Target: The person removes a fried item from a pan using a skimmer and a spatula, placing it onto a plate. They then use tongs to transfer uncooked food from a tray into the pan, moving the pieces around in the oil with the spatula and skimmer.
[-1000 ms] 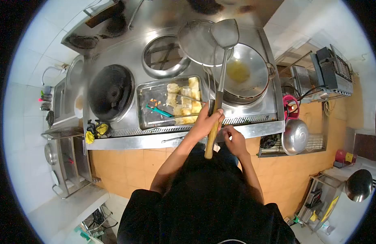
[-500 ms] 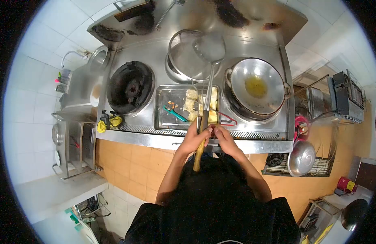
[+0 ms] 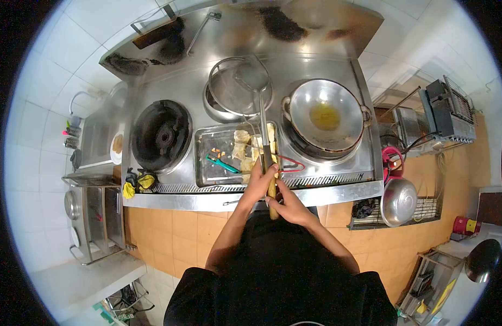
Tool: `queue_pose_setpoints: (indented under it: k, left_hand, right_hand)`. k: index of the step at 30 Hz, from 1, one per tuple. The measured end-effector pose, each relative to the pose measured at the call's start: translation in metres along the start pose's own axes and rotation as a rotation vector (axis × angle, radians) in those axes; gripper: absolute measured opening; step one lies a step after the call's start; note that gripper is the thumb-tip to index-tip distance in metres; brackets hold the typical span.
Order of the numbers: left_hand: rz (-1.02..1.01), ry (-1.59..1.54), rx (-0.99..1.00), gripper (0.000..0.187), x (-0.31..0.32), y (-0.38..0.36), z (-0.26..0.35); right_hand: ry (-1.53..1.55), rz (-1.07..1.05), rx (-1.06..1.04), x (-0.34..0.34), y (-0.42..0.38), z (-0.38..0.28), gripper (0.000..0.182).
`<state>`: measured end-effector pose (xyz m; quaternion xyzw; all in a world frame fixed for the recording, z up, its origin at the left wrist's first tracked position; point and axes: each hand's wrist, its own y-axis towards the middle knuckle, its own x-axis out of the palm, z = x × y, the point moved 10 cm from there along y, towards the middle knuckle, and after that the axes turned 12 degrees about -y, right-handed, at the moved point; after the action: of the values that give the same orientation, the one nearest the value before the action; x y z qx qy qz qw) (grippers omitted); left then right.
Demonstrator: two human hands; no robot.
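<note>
My left hand (image 3: 257, 185) is closed around the handles of a long metal spatula (image 3: 263, 119) and a round wire strainer (image 3: 217, 101). My right hand (image 3: 292, 206) pinches the lower wooden part of the spatula's handle. The spatula's blade lies over the strainer, above a metal pot (image 3: 214, 111) at the back of the stove. Beneath the handles is a metal tray (image 3: 202, 163) with pale yellow pieces (image 3: 240, 151), small orange bits and a green-handled tool (image 3: 223, 163). A red looped handle (image 3: 295, 164) sticks out past the tray's right edge.
A wok (image 3: 346, 100) with yellow oil stands on the right burner. The left burner (image 3: 164, 136) is black, with a yellow and black cloth (image 3: 145, 181) near it. A metal bowl (image 3: 399, 202) stands on a rack at the right, and a plate (image 3: 117, 149) lies at the left.
The view has shifted, with the wok and tray now further left. My right hand has moved down the spatula's wooden handle, away from my left hand.
</note>
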<state>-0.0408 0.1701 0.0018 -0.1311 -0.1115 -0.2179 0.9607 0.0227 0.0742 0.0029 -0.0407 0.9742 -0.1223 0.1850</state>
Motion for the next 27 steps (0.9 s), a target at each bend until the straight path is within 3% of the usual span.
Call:
queue_pose_setpoints:
  k: [1,2,3,5,7,11,13,14,16,18,23,27]
  left_hand:
    - [0.002,0.004,0.022,0.025,0.001,0.002,-0.001]
    - [-0.009,-0.006,0.042,0.029,0.004,0.003,0.0]
    - [-0.009,-0.007,0.045,0.029,0.004,0.003,0.0]
    - [-0.056,0.168,0.094,0.029,0.007,0.004,0.007]
    - [-0.048,0.17,0.113,0.031,0.009,0.005,0.008]
    - [-0.112,0.321,0.14,0.038,0.021,0.009,0.008]
    - [-0.173,0.426,0.129,0.043,0.034,0.008,0.012]
    - [-0.189,0.491,0.139,0.046,0.04,0.009,0.013]
    - [-0.224,0.464,0.132,0.048,0.056,0.009,0.012]
    - [-0.256,0.456,0.09,0.053,0.07,0.013,0.003]
    - [-0.246,0.466,0.098,0.053,0.092,0.012,0.008]
    - [-0.262,0.307,0.18,0.042,0.094,0.014,-0.004]
  right_hand:
    - [0.015,-0.024,-0.016,0.005,0.001,0.0,0.062]
    - [-0.122,0.12,-0.142,-0.005,0.0,-0.014,0.056]
    - [-0.124,0.12,-0.144,-0.004,0.001,-0.015,0.056]
    - [0.274,-0.002,0.165,0.012,0.002,0.014,0.052]
    - [0.317,0.101,0.118,0.006,0.002,0.009,0.048]
    - [0.22,0.179,0.222,-0.015,-0.003,-0.003,0.037]
    - [-0.061,0.28,0.142,-0.025,-0.004,0.012,0.04]
    - [-0.065,0.287,0.146,-0.025,-0.009,0.012,0.04]
    - [-0.144,0.554,-0.034,-0.049,-0.026,-0.007,0.037]
    - [-0.165,0.548,0.008,-0.059,-0.033,0.005,0.037]
    - [-0.148,0.697,0.115,-0.089,-0.059,-0.002,0.034]
    - [-0.11,0.828,0.044,-0.109,-0.075,0.018,0.03]
